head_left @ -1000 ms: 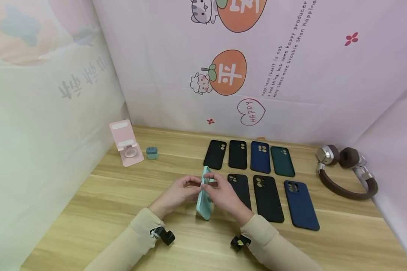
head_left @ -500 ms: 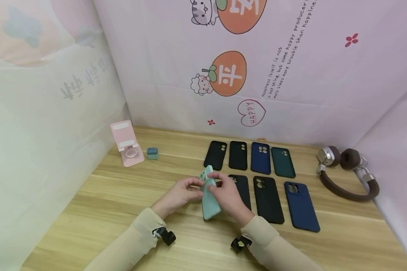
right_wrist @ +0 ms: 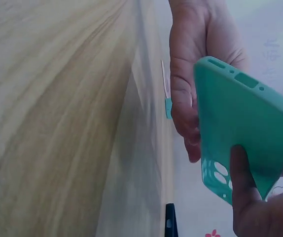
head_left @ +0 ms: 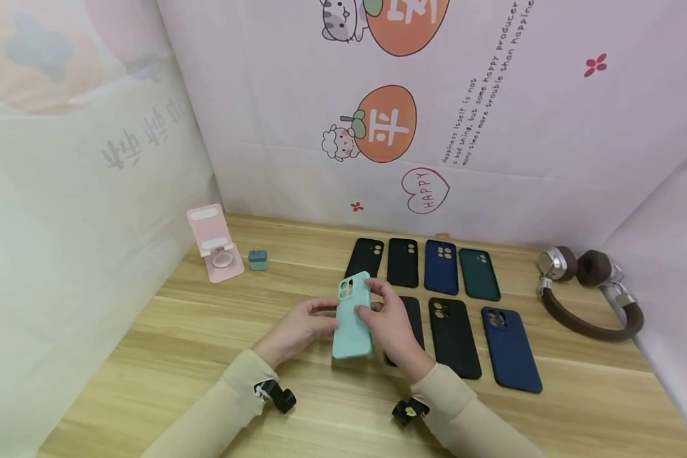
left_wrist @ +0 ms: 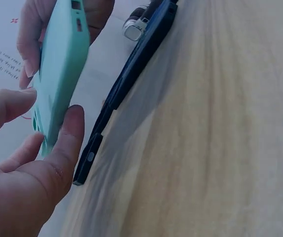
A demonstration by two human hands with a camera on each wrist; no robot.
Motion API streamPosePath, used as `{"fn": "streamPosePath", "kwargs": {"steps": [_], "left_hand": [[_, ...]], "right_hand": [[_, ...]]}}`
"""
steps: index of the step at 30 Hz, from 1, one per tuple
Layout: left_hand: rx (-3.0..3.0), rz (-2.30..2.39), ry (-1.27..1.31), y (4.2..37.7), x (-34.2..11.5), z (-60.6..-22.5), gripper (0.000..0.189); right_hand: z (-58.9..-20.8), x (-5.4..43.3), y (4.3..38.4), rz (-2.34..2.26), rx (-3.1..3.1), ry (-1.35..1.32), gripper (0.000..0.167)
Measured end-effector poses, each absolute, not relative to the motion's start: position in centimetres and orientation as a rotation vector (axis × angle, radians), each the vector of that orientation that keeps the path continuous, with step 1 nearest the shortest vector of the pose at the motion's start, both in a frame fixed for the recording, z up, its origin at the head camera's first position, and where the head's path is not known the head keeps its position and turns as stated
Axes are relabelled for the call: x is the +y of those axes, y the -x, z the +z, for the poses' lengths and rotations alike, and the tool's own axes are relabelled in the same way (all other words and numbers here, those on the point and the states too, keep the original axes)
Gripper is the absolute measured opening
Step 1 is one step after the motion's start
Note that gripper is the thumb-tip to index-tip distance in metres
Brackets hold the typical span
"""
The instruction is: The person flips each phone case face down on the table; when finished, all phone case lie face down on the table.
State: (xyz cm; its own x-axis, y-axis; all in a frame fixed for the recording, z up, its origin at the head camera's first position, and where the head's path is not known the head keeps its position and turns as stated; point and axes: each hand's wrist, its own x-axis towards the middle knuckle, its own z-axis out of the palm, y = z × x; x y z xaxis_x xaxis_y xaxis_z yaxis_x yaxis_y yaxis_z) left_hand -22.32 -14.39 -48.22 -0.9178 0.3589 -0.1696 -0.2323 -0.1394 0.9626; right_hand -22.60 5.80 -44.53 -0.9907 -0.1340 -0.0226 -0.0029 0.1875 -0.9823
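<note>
A mint-green phone case [head_left: 352, 327] is held up over the table, its back and camera cutout facing me. My right hand [head_left: 394, 326] grips its right edge, with the thumb on the back and the fingers round the side. At the left edge, my left hand [head_left: 298, 327] pinches it between curled fingers and thumb. In the left wrist view the case [left_wrist: 65, 64] shows its end with port cutouts. The right wrist view shows the thumb [right_wrist: 242, 177] flat on the case [right_wrist: 245, 118]. Parts of the right fingers are hidden behind it.
Black cases [head_left: 454, 337], blue cases [head_left: 511, 348] and a dark green case [head_left: 479, 273] lie in two rows at the right. Brown headphones [head_left: 592, 329] rest beyond them. A pink phone stand [head_left: 216, 242] and a small blue-green charger [head_left: 257, 259] stand back left.
The mint case, edge-on one second ago, has turned so its back faces me, and its lower end has lifted slightly. Both hands stay at its sides; the right-hand fingers have shifted along the edge.
</note>
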Motion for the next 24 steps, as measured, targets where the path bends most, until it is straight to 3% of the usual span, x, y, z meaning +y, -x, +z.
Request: {"fn": "streamPosePath", "kwargs": {"steps": [5,16,24], "left_hand": [[1.668,2.151,-0.122,22.4,-14.6,-47.7,0.055],[1.802,2.014,-0.247,22.1,-14.1,-47.3,0.058],[1.910,1.953,-0.113,22.2,-14.1,-48.2,0.048]], "right_hand": [[-44.5,5.9,22.6,-1.894,2.408,0.099,0.061],[-45.7,6.1,21.9,-1.430,2.651,0.218,0.054],[-45.1,7.2,22.0,-1.250,2.736,0.158,0.059]]}}
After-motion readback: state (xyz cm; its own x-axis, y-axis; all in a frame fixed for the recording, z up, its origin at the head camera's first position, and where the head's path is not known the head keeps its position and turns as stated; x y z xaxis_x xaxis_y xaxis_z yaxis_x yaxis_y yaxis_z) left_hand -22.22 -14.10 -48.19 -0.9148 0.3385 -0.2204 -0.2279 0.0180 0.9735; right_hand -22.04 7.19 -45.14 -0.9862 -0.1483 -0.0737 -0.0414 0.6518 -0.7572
